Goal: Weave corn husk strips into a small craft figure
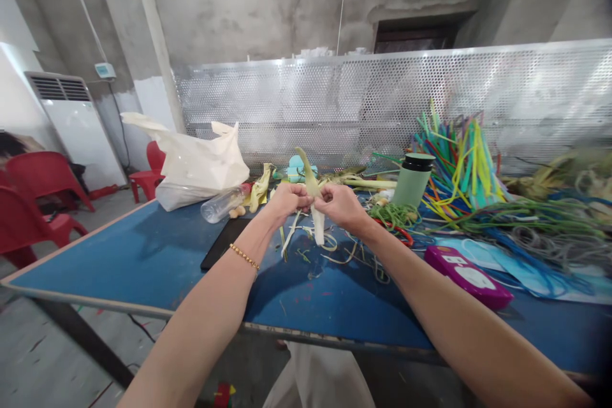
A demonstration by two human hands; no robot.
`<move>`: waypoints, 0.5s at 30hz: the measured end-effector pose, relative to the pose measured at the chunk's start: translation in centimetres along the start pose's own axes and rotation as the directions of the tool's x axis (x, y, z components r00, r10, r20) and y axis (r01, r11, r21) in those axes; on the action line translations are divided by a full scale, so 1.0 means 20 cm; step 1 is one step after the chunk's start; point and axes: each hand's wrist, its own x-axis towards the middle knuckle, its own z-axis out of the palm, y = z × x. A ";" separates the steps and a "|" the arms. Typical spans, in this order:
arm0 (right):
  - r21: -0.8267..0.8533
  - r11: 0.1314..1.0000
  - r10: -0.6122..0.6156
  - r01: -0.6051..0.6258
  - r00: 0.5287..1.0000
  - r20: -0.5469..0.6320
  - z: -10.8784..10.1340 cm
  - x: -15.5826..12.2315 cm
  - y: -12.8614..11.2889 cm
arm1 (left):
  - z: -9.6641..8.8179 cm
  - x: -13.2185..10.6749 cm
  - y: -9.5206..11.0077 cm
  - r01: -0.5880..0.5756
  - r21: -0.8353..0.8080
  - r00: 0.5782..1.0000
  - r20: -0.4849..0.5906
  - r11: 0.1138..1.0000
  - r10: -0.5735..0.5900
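Both of my hands meet above the blue table, pinching a pale yellow-green leaf strip that stands nearly upright between them. My left hand is closed on the strip from the left; a bead bracelet circles that wrist. My right hand is closed on it from the right. The strip's lower end hangs down toward the table, where thin leaf trimmings lie scattered under my hands.
A white plastic bag and a clear bottle lie at the back left. A green flask, a bundle of coloured strips, a purple case and a black tablet surround my hands. Red chairs stand left.
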 end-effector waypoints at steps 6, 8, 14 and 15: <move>-0.105 0.994 -0.018 0.012 0.998 -0.063 0.01 -0.01 -0.03 | 0.00 0.01 -0.01 0.006 -0.058 1.000 0.024 0.998 -0.005; -0.122 0.992 -0.018 0.007 0.995 -0.095 0.01 -0.01 -0.03 | 0.01 0.01 -0.01 0.016 -0.073 1.000 0.025 0.997 -0.014; 0.041 0.999 -0.027 0.028 0.999 -0.031 0.00 0.02 0.03 | 0.00 0.01 0.00 0.002 -0.123 0.999 0.049 0.992 0.004; 0.064 0.998 -0.027 0.028 0.999 -0.019 -0.01 0.02 0.04 | 0.00 0.01 0.00 -0.001 -0.123 0.999 0.052 0.992 0.008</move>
